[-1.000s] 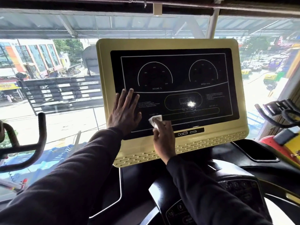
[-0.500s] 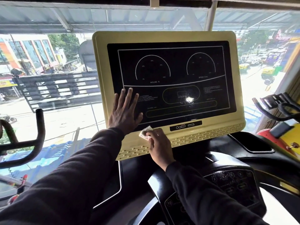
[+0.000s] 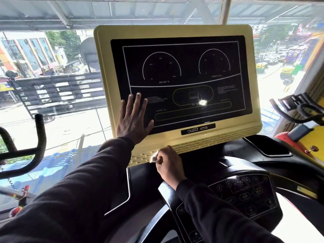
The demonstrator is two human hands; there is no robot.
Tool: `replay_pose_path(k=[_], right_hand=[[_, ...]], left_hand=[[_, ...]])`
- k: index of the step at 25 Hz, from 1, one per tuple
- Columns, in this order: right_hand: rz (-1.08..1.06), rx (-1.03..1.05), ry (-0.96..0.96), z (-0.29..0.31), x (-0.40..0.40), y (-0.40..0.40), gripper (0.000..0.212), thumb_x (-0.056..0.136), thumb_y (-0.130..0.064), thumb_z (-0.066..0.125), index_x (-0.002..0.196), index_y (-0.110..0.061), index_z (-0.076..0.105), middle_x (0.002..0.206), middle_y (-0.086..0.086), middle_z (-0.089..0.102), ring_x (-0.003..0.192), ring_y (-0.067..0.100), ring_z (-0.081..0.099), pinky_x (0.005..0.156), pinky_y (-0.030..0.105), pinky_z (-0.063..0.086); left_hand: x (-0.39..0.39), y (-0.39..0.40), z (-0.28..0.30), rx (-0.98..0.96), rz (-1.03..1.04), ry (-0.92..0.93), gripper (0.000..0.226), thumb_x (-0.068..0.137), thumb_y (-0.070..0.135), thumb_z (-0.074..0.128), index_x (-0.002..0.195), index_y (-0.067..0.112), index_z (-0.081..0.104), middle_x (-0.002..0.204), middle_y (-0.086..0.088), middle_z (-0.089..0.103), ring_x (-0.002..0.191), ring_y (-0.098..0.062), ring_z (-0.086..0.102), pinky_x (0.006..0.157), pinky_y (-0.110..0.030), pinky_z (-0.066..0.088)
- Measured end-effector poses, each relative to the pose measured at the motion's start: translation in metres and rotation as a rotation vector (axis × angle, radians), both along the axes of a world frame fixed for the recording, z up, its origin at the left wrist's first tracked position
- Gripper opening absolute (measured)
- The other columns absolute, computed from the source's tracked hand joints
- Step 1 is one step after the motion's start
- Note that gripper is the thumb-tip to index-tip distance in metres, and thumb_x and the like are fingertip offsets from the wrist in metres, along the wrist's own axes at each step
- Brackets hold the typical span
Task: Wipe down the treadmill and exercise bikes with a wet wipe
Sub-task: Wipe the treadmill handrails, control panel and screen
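- The treadmill console (image 3: pixel 175 32) is a wide, round-cornered panel of matte cream-yellow plastic, framing a glossy black display (image 3: pixel 182 67) printed with thin white lines: two arched dials, one labelled "INCLINE %", over an oval outline and a long rounded bar.
- A bright glare spot sits on the glass near the oval.
- Along the console's lower edge runs a perforated grille (image 3: pixel 210 142) of small brick-shaped slots in the same plastic.
- The left hand (image 3: pixel 133 120) lies flat on the display's lower left corner, fingers straight and spread, palm pressed to the glass and bezel, grasping nothing.
- The right hand (image 3: pixel 169 163) is curled, pinching a small crumpled white wet wipe (image 3: pixel 154 157) between thumb and fingers; the wipe touches the grille near the console's lower left end.
- Both arms wear dark, soft-looking long sleeves (image 3: pixel 78 199).
- Below the console sits a shiny black keypad (image 3: pixel 245 193) with rounded numbered buttons, speckled with droplets or dust.
- Curved black handlebars of an exercise bike (image 3: pixel 37 148) stand to the left; another bike's bars (image 3: pixel 298 107), above red and yellow bodywork, stand to the right.
- Large glass windows (image 3: pixel 52 85) behind show a street.
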State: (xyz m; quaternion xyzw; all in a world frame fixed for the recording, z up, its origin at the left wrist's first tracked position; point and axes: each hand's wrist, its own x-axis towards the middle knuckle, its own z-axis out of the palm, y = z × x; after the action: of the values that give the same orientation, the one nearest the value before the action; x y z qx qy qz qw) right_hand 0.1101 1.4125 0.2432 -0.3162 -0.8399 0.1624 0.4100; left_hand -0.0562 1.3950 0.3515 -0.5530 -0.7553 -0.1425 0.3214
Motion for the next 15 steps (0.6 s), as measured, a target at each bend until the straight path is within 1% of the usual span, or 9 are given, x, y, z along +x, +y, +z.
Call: replay_pose_path(k=[1,3,5,6,7,10,11,14,15], right_hand=[[-0.005,-0.005,-0.019,0.0,0.003,0.002,0.025,0.068,0.001,0.071,0.066,-0.018,0.056,0.08,-0.004,0.057,0.071,0.015,0.057,0.065,0.03,0.051],[-0.104,-0.1,0.016,0.002,0.012,0.012,0.031,0.07,-0.002,0.076,0.067,-0.021,0.052,0.081,-0.005,0.056,0.069,0.013,0.055,0.063,0.024,0.047],[-0.254,-0.255,0.1,0.006,0.018,0.021,0.024,0.077,-0.003,0.073,0.075,-0.02,0.055,0.089,-0.004,0.055,0.073,0.01,0.052,0.064,0.016,0.039],[-0.293,-0.284,0.14,0.006,0.019,0.021,0.02,0.078,0.0,0.07,0.079,-0.016,0.058,0.093,-0.003,0.056,0.075,0.009,0.052,0.064,0.014,0.038],[-0.282,-0.259,0.16,0.005,0.017,0.018,0.02,0.077,0.004,0.067,0.082,-0.014,0.06,0.094,-0.003,0.056,0.076,0.009,0.052,0.065,0.016,0.041],[-0.112,0.009,0.093,0.001,0.018,0.013,0.019,0.077,0.003,0.064,0.084,-0.014,0.061,0.089,-0.002,0.054,0.076,0.011,0.053,0.064,0.023,0.046],[-0.116,0.024,0.094,0.003,0.02,0.021,0.016,0.078,0.002,0.065,0.086,-0.013,0.062,0.09,0.0,0.055,0.077,0.014,0.055,0.063,0.024,0.046],[-0.321,-0.156,0.241,0.017,0.022,0.039,0.017,0.081,0.005,0.063,0.093,-0.008,0.065,0.098,0.007,0.058,0.085,0.022,0.058,0.066,0.028,0.046],[-0.301,-0.127,0.224,0.019,0.02,0.036,0.021,0.08,0.006,0.062,0.095,-0.008,0.065,0.099,0.008,0.059,0.087,0.023,0.058,0.068,0.031,0.049]], left_hand=[[0.001,0.0,-0.001,0.002,0.003,-0.001,0.084,0.092,0.058,0.047,0.157,0.016,0.015,0.165,-0.011,-0.001,0.152,-0.03,-0.004,0.123,-0.047,-0.003],[0.002,0.0,-0.003,-0.005,0.009,0.002,0.084,0.092,0.059,0.045,0.158,0.017,0.013,0.165,-0.011,-0.003,0.152,-0.029,-0.006,0.123,-0.046,-0.005],[0.003,0.001,-0.003,-0.01,0.017,0.003,0.085,0.093,0.06,0.044,0.158,0.017,0.011,0.165,-0.01,-0.005,0.152,-0.029,-0.008,0.123,-0.046,-0.006],[0.003,0.001,-0.004,-0.009,0.021,0.002,0.085,0.093,0.06,0.044,0.158,0.017,0.01,0.165,-0.01,-0.006,0.152,-0.029,-0.008,0.123,-0.046,-0.006],[0.003,0.001,-0.004,-0.008,0.022,0.002,0.085,0.092,0.06,0.044,0.158,0.017,0.011,0.165,-0.01,-0.006,0.152,-0.029,-0.008,0.123,-0.046,-0.006],[0.004,0.001,-0.005,-0.006,0.018,-0.002,0.085,0.092,0.059,0.044,0.158,0.017,0.011,0.165,-0.01,-0.005,0.152,-0.029,-0.007,0.123,-0.047,-0.004],[0.004,0.001,-0.005,-0.008,0.017,-0.003,0.085,0.092,0.059,0.045,0.158,0.016,0.011,0.165,-0.01,-0.005,0.152,-0.029,-0.008,0.123,-0.047,-0.003],[0.004,0.002,-0.006,-0.01,0.02,-0.002,0.085,0.092,0.059,0.045,0.158,0.016,0.011,0.165,-0.011,-0.005,0.152,-0.029,-0.008,0.123,-0.048,-0.005],[0.004,0.001,-0.005,-0.012,0.024,-0.001,0.085,0.092,0.059,0.044,0.158,0.016,0.011,0.165,-0.011,-0.005,0.152,-0.029,-0.008,0.122,-0.048,-0.005]])
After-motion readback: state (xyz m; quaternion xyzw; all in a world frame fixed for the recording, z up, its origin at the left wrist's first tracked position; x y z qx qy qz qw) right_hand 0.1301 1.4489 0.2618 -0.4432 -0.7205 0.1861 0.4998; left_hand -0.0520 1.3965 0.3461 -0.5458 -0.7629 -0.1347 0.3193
